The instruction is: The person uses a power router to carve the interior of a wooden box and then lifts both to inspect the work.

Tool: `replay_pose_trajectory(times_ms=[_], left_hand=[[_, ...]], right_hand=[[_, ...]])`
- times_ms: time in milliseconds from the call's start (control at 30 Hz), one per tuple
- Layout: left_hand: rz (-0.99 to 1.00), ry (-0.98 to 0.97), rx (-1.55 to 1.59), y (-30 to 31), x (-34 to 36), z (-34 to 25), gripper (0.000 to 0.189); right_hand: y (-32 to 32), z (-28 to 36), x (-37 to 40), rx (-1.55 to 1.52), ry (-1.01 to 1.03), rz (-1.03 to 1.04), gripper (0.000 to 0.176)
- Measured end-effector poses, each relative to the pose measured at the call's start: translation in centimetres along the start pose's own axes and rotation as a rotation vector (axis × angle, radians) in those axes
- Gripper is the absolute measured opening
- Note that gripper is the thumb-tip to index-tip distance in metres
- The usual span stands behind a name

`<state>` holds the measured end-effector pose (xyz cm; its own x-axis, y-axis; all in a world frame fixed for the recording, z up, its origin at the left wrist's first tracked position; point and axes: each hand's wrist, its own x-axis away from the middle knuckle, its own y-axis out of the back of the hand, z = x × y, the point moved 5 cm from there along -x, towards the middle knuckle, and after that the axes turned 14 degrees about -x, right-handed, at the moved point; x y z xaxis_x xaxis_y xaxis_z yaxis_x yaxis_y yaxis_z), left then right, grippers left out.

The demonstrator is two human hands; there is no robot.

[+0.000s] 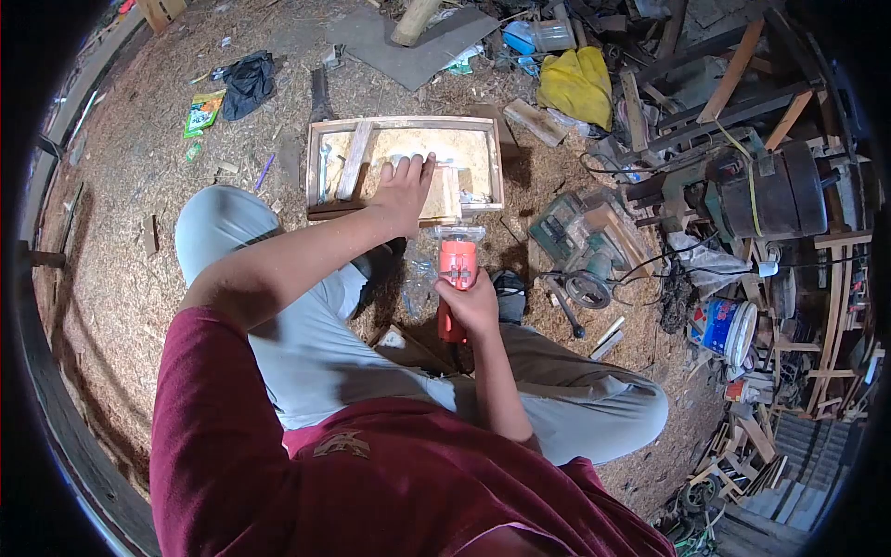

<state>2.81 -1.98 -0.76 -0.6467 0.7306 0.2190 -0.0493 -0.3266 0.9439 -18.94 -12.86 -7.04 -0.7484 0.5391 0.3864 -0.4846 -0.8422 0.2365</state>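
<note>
Starting at the left, a green packet [203, 111] and a dark cloth [249, 82] lie on the sawdust-covered ground, well away from the work. Next comes the shallow wooden box [408, 122], which holds loose sawdust, a wooden slat [355, 160] leaning along its left side and, we think, a small metal tool by its left wall. Our left hand [406, 181] lies open, fingers spread, pressing flat on a board [444, 197] at the near edge of the box. Just below it our right hand [471, 304] is closed around the orange power tool [457, 263], its clear front end just short of the board. We judge this to be the bracing step; bringing the tool onto the wood would call for firm pressure and fingers kept clear. Further right sits a green machine [580, 243], then a painted bucket [726, 327] whose contents we cannot make out.
</note>
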Motion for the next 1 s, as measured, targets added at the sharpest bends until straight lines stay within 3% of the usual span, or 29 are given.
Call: replay_pose_trajectory(times_ms=[667, 1000], left_hand=[[0.013, 0.002, -0.005, 0.2, 0.2, -0.1, 0.154], [0.007, 0.008, -0.008, 0.1, 0.1, -0.1, 0.155]], right_hand=[[-0.1, -0.9, -0.4, 0.015, -0.043, 0.005, 0.063], [-0.1, 1.7, 0.8, -0.012, -0.050, 0.014, 0.053]])
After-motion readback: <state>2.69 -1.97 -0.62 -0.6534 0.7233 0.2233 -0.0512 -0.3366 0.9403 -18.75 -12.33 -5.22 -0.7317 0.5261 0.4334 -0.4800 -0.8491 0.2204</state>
